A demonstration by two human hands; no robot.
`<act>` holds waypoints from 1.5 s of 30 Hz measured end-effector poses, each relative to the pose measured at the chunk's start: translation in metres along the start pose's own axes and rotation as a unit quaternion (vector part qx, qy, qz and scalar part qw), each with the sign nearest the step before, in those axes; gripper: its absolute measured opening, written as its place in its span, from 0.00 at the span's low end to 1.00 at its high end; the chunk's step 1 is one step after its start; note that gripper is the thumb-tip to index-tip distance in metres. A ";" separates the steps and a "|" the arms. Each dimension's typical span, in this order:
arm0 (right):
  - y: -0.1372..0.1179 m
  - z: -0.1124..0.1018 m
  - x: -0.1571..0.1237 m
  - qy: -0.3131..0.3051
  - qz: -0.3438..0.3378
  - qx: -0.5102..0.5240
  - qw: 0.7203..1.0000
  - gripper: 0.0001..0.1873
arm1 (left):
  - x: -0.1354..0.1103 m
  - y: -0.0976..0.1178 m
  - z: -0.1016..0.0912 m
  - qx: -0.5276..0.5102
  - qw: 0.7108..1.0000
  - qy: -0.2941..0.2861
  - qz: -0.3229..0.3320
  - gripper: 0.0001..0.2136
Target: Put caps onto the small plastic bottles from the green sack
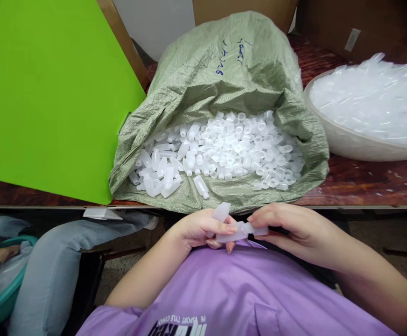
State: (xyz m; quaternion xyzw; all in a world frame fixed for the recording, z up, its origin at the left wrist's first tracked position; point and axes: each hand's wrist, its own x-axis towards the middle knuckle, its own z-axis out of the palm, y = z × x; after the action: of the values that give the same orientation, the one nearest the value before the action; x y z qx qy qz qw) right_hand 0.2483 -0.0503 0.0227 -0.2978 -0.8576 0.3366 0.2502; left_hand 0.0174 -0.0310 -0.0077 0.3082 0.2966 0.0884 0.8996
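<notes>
Close to my body, my left hand [203, 227] is closed on a small translucent plastic bottle [229, 235], its threaded neck toward the right. A second flat translucent piece [221, 212], like another bottle, sticks up from the same hand. My right hand [291, 226] pinches a small clear cap [260, 231] at the neck; whether it sits on the thread I cannot tell. Beyond my hands lies an open green woven sack [196, 95]. At its mouth, loose bottles [154, 172] are heaped on the left and caps [249, 149] on the right.
A bowl [364, 147] heaped with translucent pieces stands on the table [357, 179] at right. A bright green panel [49, 93] blocks the left side. Cardboard boxes [329, 32] stand behind. At lower left, another person's hand [2, 254] reaches into a teal basin [9, 291].
</notes>
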 end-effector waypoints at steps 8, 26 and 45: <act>0.003 0.003 0.003 0.015 0.000 -0.040 0.999 0.09 | -0.002 -0.004 -0.002 0.007 1.000 0.017 0.021 0.11; 0.009 0.031 0.002 0.097 0.007 -0.056 0.994 0.10 | -0.013 0.019 -0.002 0.188 0.981 0.044 0.026 0.14; 0.010 0.035 0.002 -0.021 0.165 -0.018 0.986 0.17 | -0.018 0.013 0.010 0.367 0.914 0.151 0.083 0.14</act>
State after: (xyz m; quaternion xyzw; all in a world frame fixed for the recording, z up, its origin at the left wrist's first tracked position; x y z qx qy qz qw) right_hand 0.2286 -0.0582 -0.0074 -0.4330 -0.8075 0.3638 0.1674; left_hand 0.0092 -0.0314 0.0150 0.6231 0.4135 0.0933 0.6573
